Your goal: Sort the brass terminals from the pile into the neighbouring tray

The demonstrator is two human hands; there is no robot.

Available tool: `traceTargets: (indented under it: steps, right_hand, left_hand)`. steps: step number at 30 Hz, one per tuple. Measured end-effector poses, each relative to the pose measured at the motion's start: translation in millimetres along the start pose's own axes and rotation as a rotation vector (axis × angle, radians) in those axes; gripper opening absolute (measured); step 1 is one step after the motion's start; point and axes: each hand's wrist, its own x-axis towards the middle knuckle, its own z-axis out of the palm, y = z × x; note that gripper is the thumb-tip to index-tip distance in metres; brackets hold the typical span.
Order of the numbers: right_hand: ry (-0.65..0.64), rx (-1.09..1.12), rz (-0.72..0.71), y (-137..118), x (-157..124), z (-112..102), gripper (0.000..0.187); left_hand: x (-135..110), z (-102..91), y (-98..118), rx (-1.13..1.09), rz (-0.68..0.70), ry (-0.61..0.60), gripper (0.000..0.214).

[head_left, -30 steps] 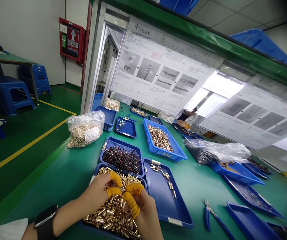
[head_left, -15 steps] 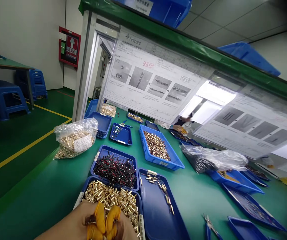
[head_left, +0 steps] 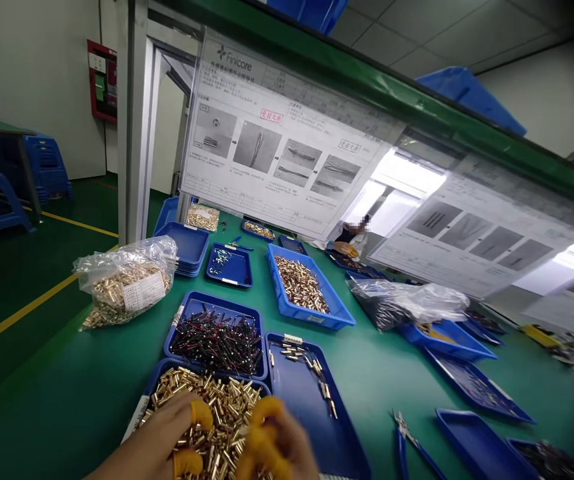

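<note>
Yellow finger covers are on the fingers of both hands. My left hand is over a blue tray of short brass tubes, its covered fingertips apart with tubes visible between them. To its right, my right hand is blurred, its fingers curled together; what they hold, if anything, I cannot make out. Just behind lies a tray of short black and red wired parts. On the right, a long blue tray holds several brass pieces in a loose curved row.
A blue bin of brass parts stands farther back. At left sits a clear bag of brass pieces. Blue-handled pliers lie at right, near more blue trays. Instruction sheets hang above; another person's hand shows beyond.
My hands were close together over the brass tubes, fingertips meeting; now they are apart, the right one moved rightward. The camera view has shifted, so the scene sits farther left.
</note>
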Motion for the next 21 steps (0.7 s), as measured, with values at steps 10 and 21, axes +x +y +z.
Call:
traceTargets:
  steps: [10, 21]
  right_hand:
    - [0.297, -1.063, -0.318, -46, 51, -54, 0.019]
    - [0.159, -1.110, -0.347, -32, 113, -3, 0.008]
  left_hand:
    - [7, 2.3, 17, 0.317, 0.057, -0.057, 0.044]
    - [4, -3.6, 19, -0.013, 0.041, 0.095, 0.025]
